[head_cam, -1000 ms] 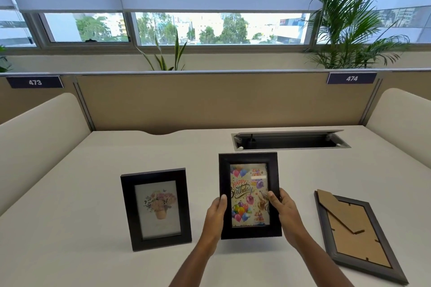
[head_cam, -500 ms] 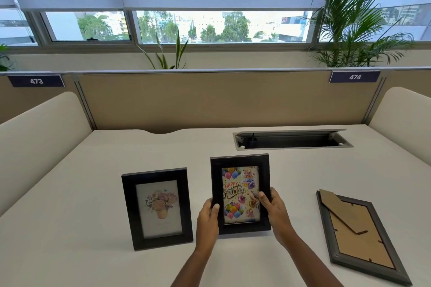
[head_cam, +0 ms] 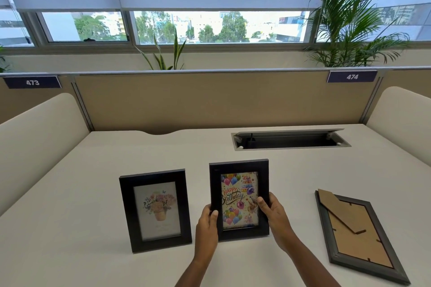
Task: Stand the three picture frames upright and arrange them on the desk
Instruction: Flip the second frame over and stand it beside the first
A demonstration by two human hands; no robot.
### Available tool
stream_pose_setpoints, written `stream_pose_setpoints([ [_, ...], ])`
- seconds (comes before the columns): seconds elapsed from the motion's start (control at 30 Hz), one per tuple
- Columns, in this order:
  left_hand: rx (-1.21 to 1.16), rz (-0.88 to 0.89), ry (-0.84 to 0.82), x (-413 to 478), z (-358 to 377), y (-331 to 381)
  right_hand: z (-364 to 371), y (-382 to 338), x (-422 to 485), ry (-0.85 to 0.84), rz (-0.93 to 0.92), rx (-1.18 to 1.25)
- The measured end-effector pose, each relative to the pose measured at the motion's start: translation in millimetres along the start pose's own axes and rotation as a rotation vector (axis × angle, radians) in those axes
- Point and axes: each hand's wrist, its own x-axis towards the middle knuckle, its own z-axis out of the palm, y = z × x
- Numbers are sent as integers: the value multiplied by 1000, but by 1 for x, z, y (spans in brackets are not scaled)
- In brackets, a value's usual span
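Note:
A black frame with a flower picture (head_cam: 155,210) stands upright on the white desk (head_cam: 70,193), left of centre. Just to its right, a black frame with a "Happy Birthday" balloon card (head_cam: 239,200) is upright with its bottom edge at the desk. My left hand (head_cam: 208,226) grips its lower left edge and my right hand (head_cam: 273,215) grips its right edge. A grey frame (head_cam: 356,233) lies face down at the right, brown backing and stand flap up.
An open cable slot (head_cam: 290,140) is set in the desk behind the frames. A beige partition (head_cam: 221,100) closes the back, with cream side panels left and right. Plants stand behind it by the window.
Both hands have moved the birthday frame a little left and down, from held above the desk to resting beside the flower frame. The other two frames have not moved.

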Motion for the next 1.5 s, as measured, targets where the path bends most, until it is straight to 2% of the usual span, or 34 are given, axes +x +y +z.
stream_pose_setpoints([
  [0.47,74,42,36,-6,3,-3,-1,-5,-4,-34,49,-134],
  [0.67,62,38,-8,-6,1,-3,-2,-6,-5,-45,58,-195],
  [0.77,-6,6,-56,-4,-4,1,-1,-5,-5,-43,69,-206],
  [0.9,-229,-59,-207,2,-10,14,-1,-6,-3,-34,87,-219],
  [1.0,-280,-89,-268,9,-8,25,-3,-6,-2,-46,94,-229],
  [1.5,-348,-73,-279,14,-4,14,-5,-12,0,-147,40,-257],
])
